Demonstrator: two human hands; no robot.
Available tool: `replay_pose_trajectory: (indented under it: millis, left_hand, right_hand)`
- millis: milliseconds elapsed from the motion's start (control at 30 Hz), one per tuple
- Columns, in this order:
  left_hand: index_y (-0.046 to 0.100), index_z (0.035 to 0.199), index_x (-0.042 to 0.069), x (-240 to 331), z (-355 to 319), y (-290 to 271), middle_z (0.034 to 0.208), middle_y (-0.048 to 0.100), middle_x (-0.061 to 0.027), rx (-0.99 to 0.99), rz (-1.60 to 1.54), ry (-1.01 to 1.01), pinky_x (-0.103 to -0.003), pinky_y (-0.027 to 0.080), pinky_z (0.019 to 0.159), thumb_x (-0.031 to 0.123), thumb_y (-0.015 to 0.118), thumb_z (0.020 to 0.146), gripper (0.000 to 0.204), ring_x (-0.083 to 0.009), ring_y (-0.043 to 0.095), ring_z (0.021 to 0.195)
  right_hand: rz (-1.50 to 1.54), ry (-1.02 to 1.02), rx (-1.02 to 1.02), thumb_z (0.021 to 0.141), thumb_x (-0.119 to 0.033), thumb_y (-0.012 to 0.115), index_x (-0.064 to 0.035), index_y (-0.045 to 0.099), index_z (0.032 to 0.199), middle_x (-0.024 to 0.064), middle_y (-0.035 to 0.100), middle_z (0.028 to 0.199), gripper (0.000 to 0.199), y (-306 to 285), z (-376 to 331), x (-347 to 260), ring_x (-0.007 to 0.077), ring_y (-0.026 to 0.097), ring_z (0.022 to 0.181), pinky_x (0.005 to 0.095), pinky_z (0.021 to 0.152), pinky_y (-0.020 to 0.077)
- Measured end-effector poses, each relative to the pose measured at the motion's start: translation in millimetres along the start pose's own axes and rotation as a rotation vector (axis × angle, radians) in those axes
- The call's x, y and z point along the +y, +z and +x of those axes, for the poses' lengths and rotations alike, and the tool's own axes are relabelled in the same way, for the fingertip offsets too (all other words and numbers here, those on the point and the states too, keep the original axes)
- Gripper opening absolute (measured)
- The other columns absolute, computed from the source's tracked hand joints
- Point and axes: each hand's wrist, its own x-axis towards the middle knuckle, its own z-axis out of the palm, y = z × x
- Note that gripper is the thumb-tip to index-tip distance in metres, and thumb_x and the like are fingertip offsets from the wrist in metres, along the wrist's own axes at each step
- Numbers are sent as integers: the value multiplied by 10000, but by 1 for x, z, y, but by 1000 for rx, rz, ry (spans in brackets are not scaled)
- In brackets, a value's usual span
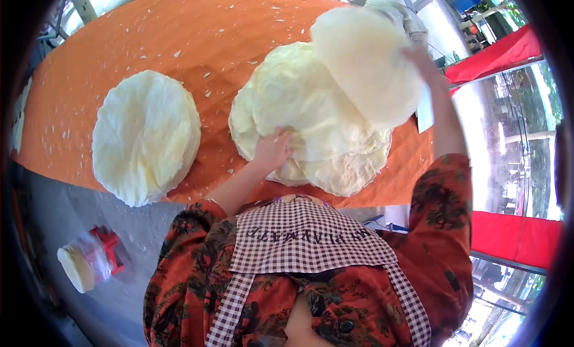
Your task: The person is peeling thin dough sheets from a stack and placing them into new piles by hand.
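My right hand (420, 63) is raised at the upper right, slightly blurred, with its fingers closed on the right edge of a thin, round, pale flatbread (365, 66). The sheet hangs tilted over the far right of a spread-out pile of similar flatbreads (305, 102), hiding part of it. These lie overlapping, cream to light yellow, with wavy, uneven edges. My left hand (274, 149) rests on the near left part of the pile, its fingers lying against the top sheets. Farther left stands a neater round stack of flatbreads (145, 134), untouched by either hand.
An orange cloth (209, 48) covers the table, scattered with pale flakes. Crumpled whitish plastic (394, 15) lies at the far right edge. On the grey floor at the lower left is a red stool (109, 249) beside a bagged stack of round sheets (76, 268).
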Motion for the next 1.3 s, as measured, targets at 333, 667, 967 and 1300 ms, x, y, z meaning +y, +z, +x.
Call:
replay_pose_trajectory:
  millis: [333,667,967,1300]
  left_hand:
    - [494,1068,23,-30,-9,-1,942,554,-141,563,-483,-451,-393,480,721,84,653,716,391,-295,594,786]
    - [433,1042,-17,-52,11,4,798,529,-88,300,-800,-701,-292,425,429,47,648,752,366,-164,545,550]
    - [584,878,-19,-55,28,-12,823,599,-99,233,-587,-549,-319,505,587,95,599,781,150,-171,566,682]
    - [486,1141,19,-27,28,-47,1085,571,-132,11,-1688,-788,-461,513,839,221,441,910,310,-292,600,941]
  right_hand:
    - [-101,-132,-181,882,-237,540,-5,635,936,70,655,791,256,-11,-45,-161,140,607,694,310,662,480]
    - [-402,-338,-232,793,-53,488,-52,636,903,153,631,744,184,250,-203,-126,352,622,679,431,603,493]
    - [-210,-381,-136,779,-58,480,-50,603,880,166,610,765,159,243,-213,-133,349,617,749,433,643,501]
    - [-391,-452,78,788,-215,579,-32,587,1076,201,623,1012,342,261,-260,-172,303,628,891,416,707,498]
